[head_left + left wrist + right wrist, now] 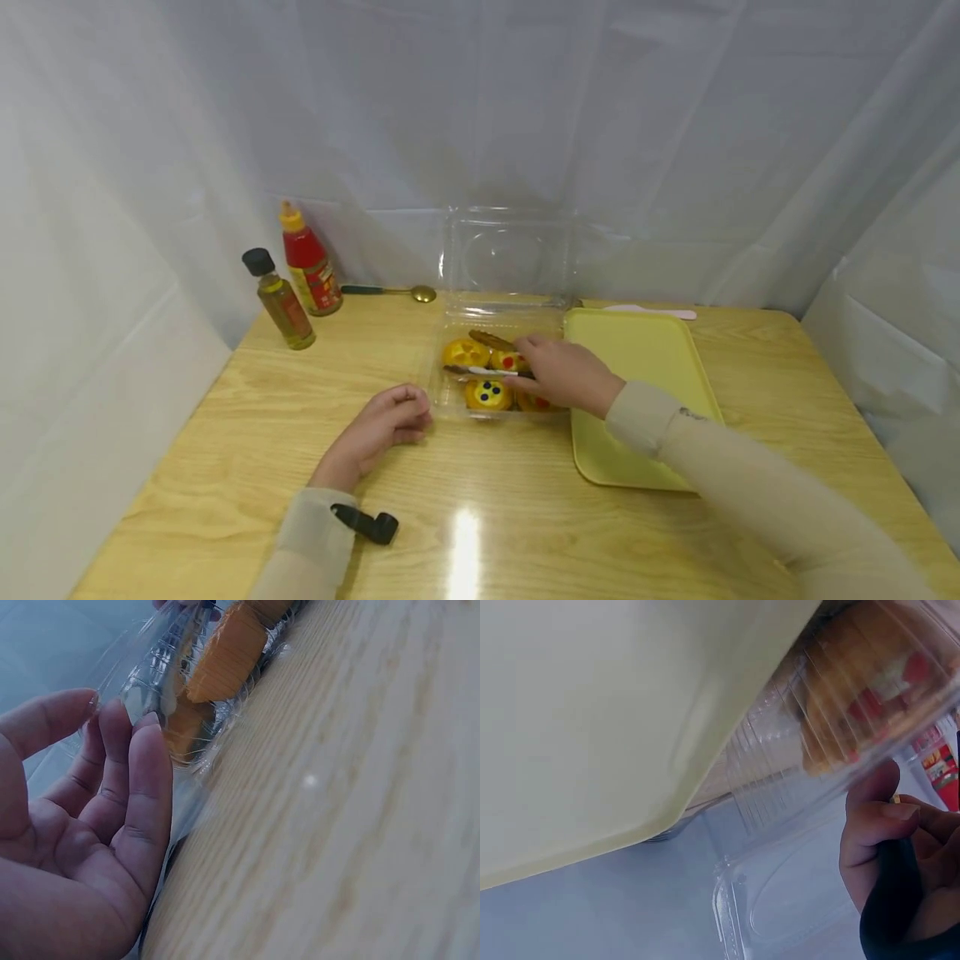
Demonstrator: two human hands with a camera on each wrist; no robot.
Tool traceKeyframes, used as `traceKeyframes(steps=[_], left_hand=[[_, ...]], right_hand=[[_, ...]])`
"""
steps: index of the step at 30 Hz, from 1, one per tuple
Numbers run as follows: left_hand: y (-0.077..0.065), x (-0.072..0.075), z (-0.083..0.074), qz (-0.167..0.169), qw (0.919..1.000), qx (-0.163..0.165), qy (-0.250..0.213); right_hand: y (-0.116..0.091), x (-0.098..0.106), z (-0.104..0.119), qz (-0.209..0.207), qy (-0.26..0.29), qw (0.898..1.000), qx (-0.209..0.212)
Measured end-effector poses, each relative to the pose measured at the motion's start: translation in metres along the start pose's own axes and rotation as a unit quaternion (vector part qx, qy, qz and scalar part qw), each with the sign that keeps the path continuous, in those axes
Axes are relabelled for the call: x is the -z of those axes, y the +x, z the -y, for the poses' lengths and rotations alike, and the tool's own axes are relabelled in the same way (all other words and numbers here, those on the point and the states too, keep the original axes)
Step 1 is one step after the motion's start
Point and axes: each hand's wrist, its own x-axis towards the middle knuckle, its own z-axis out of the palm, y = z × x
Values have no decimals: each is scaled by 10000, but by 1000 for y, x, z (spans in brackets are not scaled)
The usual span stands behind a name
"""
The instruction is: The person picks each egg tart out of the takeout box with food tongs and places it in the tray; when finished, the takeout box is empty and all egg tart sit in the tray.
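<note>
**Right hand holds tongs above the pastries**

Behind everything hangs a white curtain (637, 150), and in front of it you have the wooden table (465, 492). The yellow tray (637, 458) lies on your right, against the clear container (450, 398), whose lid (502, 258) stands raised at the back.

Your right forearm comes in from the lower right and crosses the tray, so your right hand (566, 375) is over the container's right side, knuckles up. Its thumb and fingers are curled round the tongs (487, 340); the two arms stand apart and point left.

Your left forearm angles forward and inward, bringing your left hand (382, 425) to the container's near left corner. Its fingers are bent, the tips right by the plastic; you cannot tell whether they pinch it.

At back left are the red bottle (311, 275) and the oil bottle (283, 308). Behind the tray lies a pink utensil (678, 314), with a spoon (422, 293) left of the lid. Smallest are the four pastries (489, 400), in two rows inside the container, under the tongs.
</note>
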Motion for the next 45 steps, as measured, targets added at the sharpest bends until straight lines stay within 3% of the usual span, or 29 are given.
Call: traceKeyframes(steps=[10,26,36,45], left_hand=[[0,0,0,33,10000,-34,-9],[2,0,-1,15,10000,-35,-64],[5,-1,-2,31,10000,-7,-13],[6,3,-1,105,9999,-25,-13]], right_hand=[[5,-6,2,50,2,9999,-145],[1,-8,-4,-539,-23,9985,131],[-14,6,-11,-839,-50,9965,-23],[-36,21,-22,-1078,299,9934,-262]])
